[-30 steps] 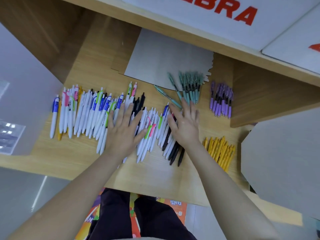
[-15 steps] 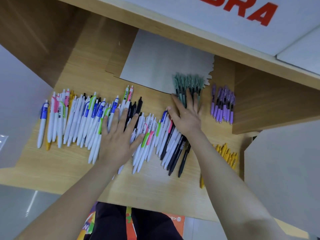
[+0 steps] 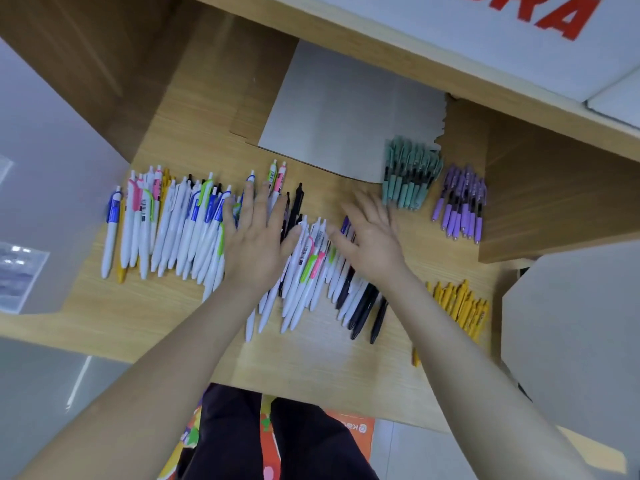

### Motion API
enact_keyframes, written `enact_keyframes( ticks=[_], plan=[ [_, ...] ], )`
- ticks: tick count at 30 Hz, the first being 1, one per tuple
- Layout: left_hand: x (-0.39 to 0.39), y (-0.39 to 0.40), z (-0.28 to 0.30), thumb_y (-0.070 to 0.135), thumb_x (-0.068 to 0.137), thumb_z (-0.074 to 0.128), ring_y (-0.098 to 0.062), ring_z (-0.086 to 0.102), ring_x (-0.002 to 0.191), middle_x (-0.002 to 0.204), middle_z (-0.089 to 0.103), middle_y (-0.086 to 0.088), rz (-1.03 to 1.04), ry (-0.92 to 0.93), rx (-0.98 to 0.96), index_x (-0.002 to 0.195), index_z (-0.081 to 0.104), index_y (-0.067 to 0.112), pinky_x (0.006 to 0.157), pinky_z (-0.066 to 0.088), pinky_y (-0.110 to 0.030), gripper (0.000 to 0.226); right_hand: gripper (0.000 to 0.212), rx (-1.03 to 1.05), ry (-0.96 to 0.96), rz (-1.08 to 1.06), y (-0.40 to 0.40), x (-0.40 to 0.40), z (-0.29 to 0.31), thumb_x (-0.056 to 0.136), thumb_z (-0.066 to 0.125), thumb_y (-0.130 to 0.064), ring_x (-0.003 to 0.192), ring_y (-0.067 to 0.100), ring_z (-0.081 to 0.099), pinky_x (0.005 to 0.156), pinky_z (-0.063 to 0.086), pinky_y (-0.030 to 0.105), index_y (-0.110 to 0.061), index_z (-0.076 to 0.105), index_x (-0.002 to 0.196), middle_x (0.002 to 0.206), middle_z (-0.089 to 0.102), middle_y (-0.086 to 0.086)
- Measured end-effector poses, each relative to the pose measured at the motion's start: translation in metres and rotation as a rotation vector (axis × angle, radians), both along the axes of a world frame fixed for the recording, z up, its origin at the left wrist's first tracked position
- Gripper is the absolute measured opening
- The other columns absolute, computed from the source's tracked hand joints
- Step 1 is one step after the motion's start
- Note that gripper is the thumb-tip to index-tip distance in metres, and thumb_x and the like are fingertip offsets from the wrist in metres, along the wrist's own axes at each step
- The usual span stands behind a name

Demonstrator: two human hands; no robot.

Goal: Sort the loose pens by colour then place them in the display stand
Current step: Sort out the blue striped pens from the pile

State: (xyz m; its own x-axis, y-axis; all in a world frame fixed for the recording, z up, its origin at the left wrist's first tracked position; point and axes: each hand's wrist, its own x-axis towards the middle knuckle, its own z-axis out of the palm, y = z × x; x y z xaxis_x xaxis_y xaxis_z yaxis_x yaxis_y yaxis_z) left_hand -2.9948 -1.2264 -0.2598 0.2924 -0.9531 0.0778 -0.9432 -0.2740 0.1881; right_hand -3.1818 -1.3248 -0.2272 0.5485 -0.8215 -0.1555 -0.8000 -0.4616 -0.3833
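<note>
Two bare hands lie flat on a long row of loose pens spread across a pale wooden desk (image 3: 145, 320). We see them from above, with the forearms reaching in from the bottom of the view.

Our left hand (image 3: 256, 244) rests palm down with its fingers straight and spread, pressing on the middle of the row, where white pens (image 3: 180, 233) with blue, green and pink clips lie side by side. A few black pens (image 3: 296, 209) lie among them just past its fingertips.

Our right hand (image 3: 372, 242) is also palm down with its fingers straight and apart, covering the right end of the row. It is blurred, so we cannot tell exactly which pens its fingers touch. More white and dark pens (image 3: 362, 306) stick out beneath its wrist toward the near edge of the desk.

Three sorted groups lie apart from the mixed row. A bunch of teal pens (image 3: 410, 174) sits just beyond the right hand's fingertips, partly on a grey sheet of card (image 3: 346, 112). A bunch of purple pens (image 3: 462, 206) lies to the right of the teal ones. A bunch of yellow pens (image 3: 462, 303) lies near the right forearm, close to the desk's right edge.

Behind the desk, a wooden shelf carries a white sign with red letters (image 3: 540, 12). Dark trousers (image 3: 304, 441) show below the desk.
</note>
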Motion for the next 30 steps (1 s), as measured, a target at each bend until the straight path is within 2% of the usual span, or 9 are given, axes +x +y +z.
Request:
enact_keyframes(
  ticks=[2, 5, 9, 13, 17, 21, 25, 28, 30],
  plan=[
    [0.005, 0.013, 0.005, 0.054, 0.103, 0.026, -0.032, 0.012, 0.154, 0.164, 0.023, -0.013, 0.015, 0.028, -0.034, 0.150, 0.042, 0.015, 0.121, 0.006, -0.057, 0.062, 0.068, 0.018, -0.023, 0.076, 0.027, 0.006, 0.001, 0.094, 0.041, -0.065, 0.152, 0.020, 0.004, 0.120, -0.009, 0.044, -0.029, 0.034, 0.151, 0.163, 0.020, 0.002],
    [0.013, 0.049, 0.002, 0.053, 0.102, 0.033, -0.031, 0.016, 0.153, 0.164, 0.025, -0.012, -0.012, -0.012, -0.067, 0.150, 0.043, 0.018, 0.121, 0.008, -0.057, 0.060, 0.077, 0.019, 0.027, 0.125, 0.058, 0.015, -0.008, 0.092, 0.038, -0.069, 0.152, 0.016, -0.004, 0.121, -0.010, 0.046, -0.030, 0.020, 0.156, 0.165, 0.009, -0.001],
    [0.026, 0.081, -0.011, 0.056, 0.100, 0.032, -0.030, 0.008, 0.154, 0.167, 0.015, -0.009, -0.080, -0.096, 0.009, 0.158, 0.028, 0.027, 0.121, 0.009, -0.059, 0.065, 0.073, 0.027, 0.098, 0.087, 0.072, 0.015, -0.017, 0.097, 0.032, -0.068, 0.151, 0.012, -0.015, 0.120, -0.014, 0.043, -0.035, 0.009, 0.157, 0.166, -0.003, -0.006],
    [0.024, 0.078, -0.015, 0.045, 0.103, 0.033, -0.031, 0.008, 0.154, 0.167, 0.013, -0.007, -0.055, -0.094, -0.001, 0.159, 0.023, 0.028, 0.120, 0.014, -0.059, 0.059, 0.068, 0.030, 0.112, 0.066, 0.071, 0.006, -0.010, 0.097, 0.030, -0.067, 0.150, 0.012, -0.015, 0.120, -0.016, 0.042, -0.039, 0.011, 0.156, 0.166, -0.001, -0.007],
    [0.023, 0.078, -0.013, 0.030, 0.105, 0.042, -0.030, 0.009, 0.154, 0.167, 0.014, -0.008, -0.031, -0.075, -0.027, 0.160, 0.015, 0.029, 0.119, 0.016, -0.058, 0.061, 0.064, 0.024, 0.102, 0.071, 0.064, 0.003, -0.003, 0.098, 0.039, -0.059, 0.152, 0.015, -0.007, 0.121, -0.011, 0.045, -0.032, 0.026, 0.154, 0.166, 0.006, -0.003],
    [0.030, 0.079, -0.008, 0.043, 0.103, 0.043, -0.033, 0.008, 0.154, 0.166, 0.018, -0.012, -0.038, -0.035, -0.020, 0.156, 0.029, 0.034, 0.119, 0.016, -0.059, 0.056, 0.063, 0.070, 0.003, 0.029, 0.048, 0.024, 0.002, 0.096, 0.053, -0.051, 0.152, 0.020, 0.004, 0.120, -0.005, 0.047, -0.030, 0.033, 0.151, 0.164, 0.018, 0.001],
    [0.036, 0.080, -0.010, 0.060, 0.099, 0.029, -0.038, 0.004, 0.154, 0.166, 0.014, -0.014, -0.039, -0.055, 0.040, 0.156, 0.029, 0.034, 0.119, 0.014, -0.062, 0.063, 0.082, 0.086, -0.006, 0.019, 0.019, 0.057, 0.002, 0.088, 0.063, -0.057, 0.151, 0.023, 0.010, 0.120, 0.001, 0.049, -0.023, 0.028, 0.154, 0.162, 0.021, 0.004],
    [0.033, 0.080, -0.012, 0.055, 0.101, 0.022, -0.039, 0.006, 0.153, 0.166, 0.016, -0.014, -0.032, -0.067, 0.044, 0.158, 0.026, 0.033, 0.119, 0.015, -0.063, 0.061, 0.103, 0.155, 0.092, 0.008, -0.006, 0.073, -0.001, 0.075, 0.069, -0.067, 0.151, 0.024, 0.005, 0.121, 0.005, 0.051, -0.025, 0.022, 0.156, 0.164, 0.014, 0.001],
    [0.032, 0.080, -0.012, 0.049, 0.104, 0.023, -0.038, 0.008, 0.153, 0.166, 0.018, -0.014, -0.029, -0.061, 0.030, 0.158, 0.026, 0.032, 0.119, 0.014, -0.062, 0.056, 0.108, 0.190, 0.177, 0.032, -0.018, 0.078, 0.000, 0.070, 0.072, -0.070, 0.151, 0.026, 0.000, 0.121, 0.005, 0.052, -0.030, 0.019, 0.155, 0.165, 0.008, -0.001]
  ],
)
